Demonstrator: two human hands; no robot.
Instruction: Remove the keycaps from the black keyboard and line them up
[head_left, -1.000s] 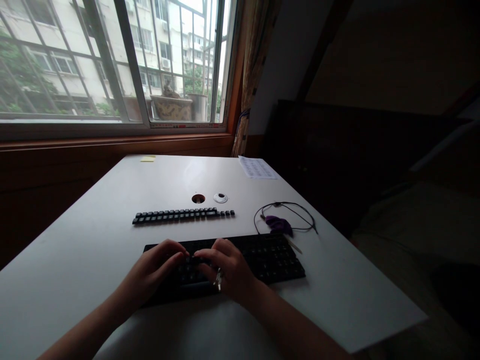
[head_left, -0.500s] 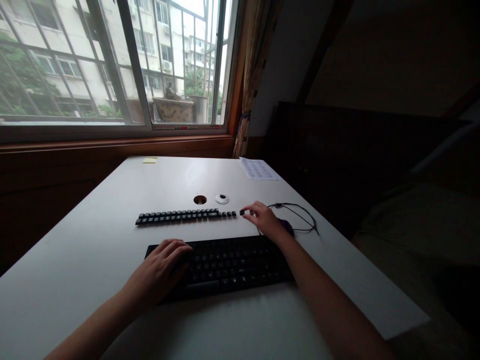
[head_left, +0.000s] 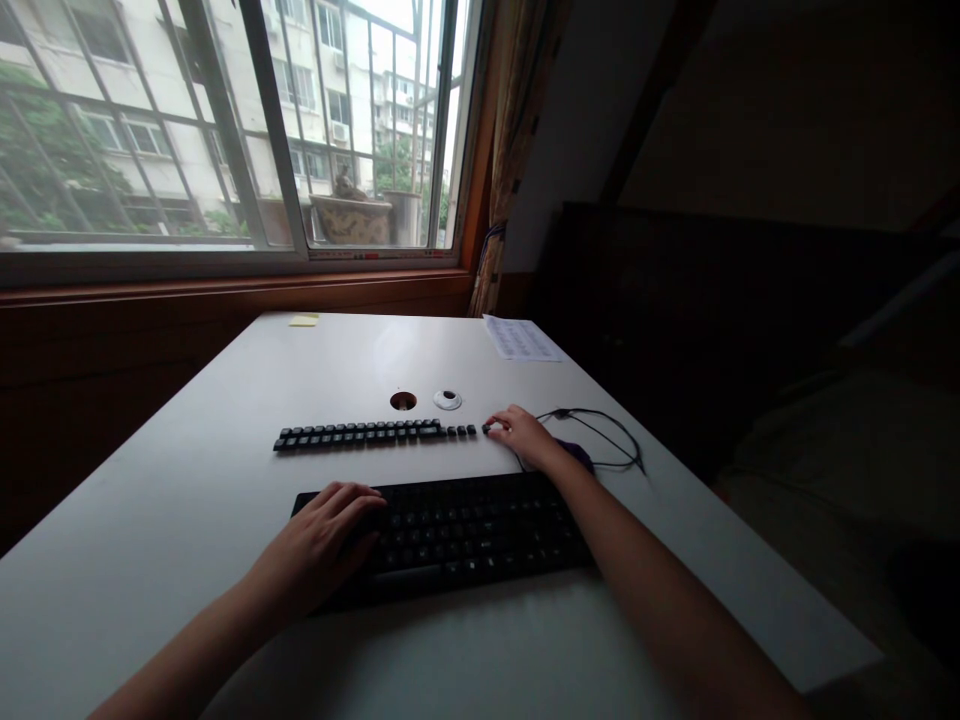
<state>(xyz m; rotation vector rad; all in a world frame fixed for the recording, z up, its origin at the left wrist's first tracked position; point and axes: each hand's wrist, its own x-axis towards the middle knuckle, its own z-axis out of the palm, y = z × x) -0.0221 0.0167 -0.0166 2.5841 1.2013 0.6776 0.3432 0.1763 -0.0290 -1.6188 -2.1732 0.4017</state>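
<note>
My right hand [head_left: 519, 436] reaches past the keyboard with thumb and forefinger pinched on a small black keycap [head_left: 486, 429]. That keycap is low at the tabletop, just right of a line of loose keycaps [head_left: 360, 433] set out in two rows, several more trailing at the right end. The black keyboard [head_left: 465, 530] lies nearer to me, its far edge parallel to the line. On its left end rests my left hand [head_left: 337, 525], fingers stretched over the keys, holding nothing I can see. My left thumb is mostly in shadow.
A dark mouse [head_left: 576, 455] sits partly behind my right wrist, its cable [head_left: 630, 440] looped to the right. Beyond the keycaps are a round cable hole [head_left: 403, 401] and its white cover [head_left: 448, 399]. Printed paper [head_left: 523, 339] and a yellow note [head_left: 304, 320] lie along the far edge.
My right hand has lowered slightly, bringing the pinched keycap down to the tabletop beside the line. My left hand stays on the keyboard. The whole view has shifted a little.
</note>
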